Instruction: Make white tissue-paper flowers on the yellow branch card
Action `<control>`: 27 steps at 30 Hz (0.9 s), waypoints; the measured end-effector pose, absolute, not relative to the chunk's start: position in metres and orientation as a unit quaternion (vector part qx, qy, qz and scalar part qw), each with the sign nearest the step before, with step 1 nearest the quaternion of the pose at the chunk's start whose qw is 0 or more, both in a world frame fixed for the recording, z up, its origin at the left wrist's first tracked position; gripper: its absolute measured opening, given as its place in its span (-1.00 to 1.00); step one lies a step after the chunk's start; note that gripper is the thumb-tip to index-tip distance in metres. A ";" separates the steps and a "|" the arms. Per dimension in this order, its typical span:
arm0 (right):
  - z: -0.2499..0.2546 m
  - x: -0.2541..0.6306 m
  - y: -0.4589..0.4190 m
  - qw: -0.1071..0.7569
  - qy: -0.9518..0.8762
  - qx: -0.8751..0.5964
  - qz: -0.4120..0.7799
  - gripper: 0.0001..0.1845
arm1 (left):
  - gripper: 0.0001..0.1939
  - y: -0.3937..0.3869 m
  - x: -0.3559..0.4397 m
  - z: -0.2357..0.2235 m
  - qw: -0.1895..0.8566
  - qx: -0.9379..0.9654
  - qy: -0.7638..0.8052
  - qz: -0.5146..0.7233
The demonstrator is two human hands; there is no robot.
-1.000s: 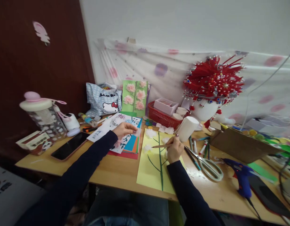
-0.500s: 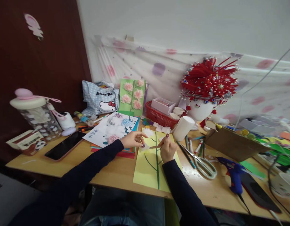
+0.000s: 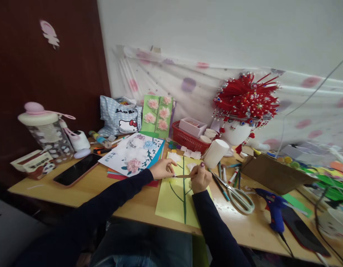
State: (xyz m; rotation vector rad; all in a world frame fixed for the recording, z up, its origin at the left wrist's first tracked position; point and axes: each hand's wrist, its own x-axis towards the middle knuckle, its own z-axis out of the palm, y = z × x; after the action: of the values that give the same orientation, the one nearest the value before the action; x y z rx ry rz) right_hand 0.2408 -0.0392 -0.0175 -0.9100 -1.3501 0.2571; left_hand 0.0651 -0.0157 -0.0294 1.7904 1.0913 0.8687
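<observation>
A sheet of yellow paper (image 3: pixel 171 207) with a green painted stem and branches lies in front of me. Over its upper part, my right hand (image 3: pixel 200 179) grips a thin brown stick (image 3: pixel 187 176), its tip pointing left. The thumb and fingers of my left hand (image 3: pixel 162 169) curl together at that tip, above the paper's left edge. Whatever they pinch is too small to make out. White paper squares (image 3: pixel 195 155) lie at the top of the yellow sheet, and a few white pieces rest on it.
Left of the sheet are a flower picture (image 3: pixel 124 159) on coloured papers and a phone (image 3: pixel 76 170). Scissors (image 3: pixel 239 198), pens and a blue glue gun (image 3: pixel 275 211) lie to the right. Behind stand a white roll (image 3: pixel 215 154), a red basket (image 3: pixel 185 137) and a red beaded headdress (image 3: pixel 249 98).
The white piece seen by my left fingertips is no longer distinguishable there. My left hand has come slightly right, and the stick's tip now meets its fingertips. The view has shifted a little.
</observation>
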 end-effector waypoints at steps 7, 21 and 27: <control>-0.017 0.241 -0.039 0.672 -0.611 -0.412 0.079 -0.31 | -0.60 -0.011 0.064 -0.033 0.409 0.712 0.446 0.356; -0.018 0.238 -0.039 0.648 -0.613 -0.443 0.091 -0.29 | -0.56 -0.012 0.063 -0.034 0.429 0.725 0.425 0.331; -0.024 0.235 -0.037 0.601 -0.686 -0.407 0.055 -0.31 | -0.56 -0.014 0.065 -0.033 0.421 0.732 0.427 0.322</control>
State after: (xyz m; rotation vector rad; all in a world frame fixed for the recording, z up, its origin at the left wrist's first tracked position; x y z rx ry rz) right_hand 0.2352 -0.0370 -0.0243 -0.9419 -1.5890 0.1277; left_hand 0.0652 -0.0140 -0.0331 1.8344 1.0703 0.8074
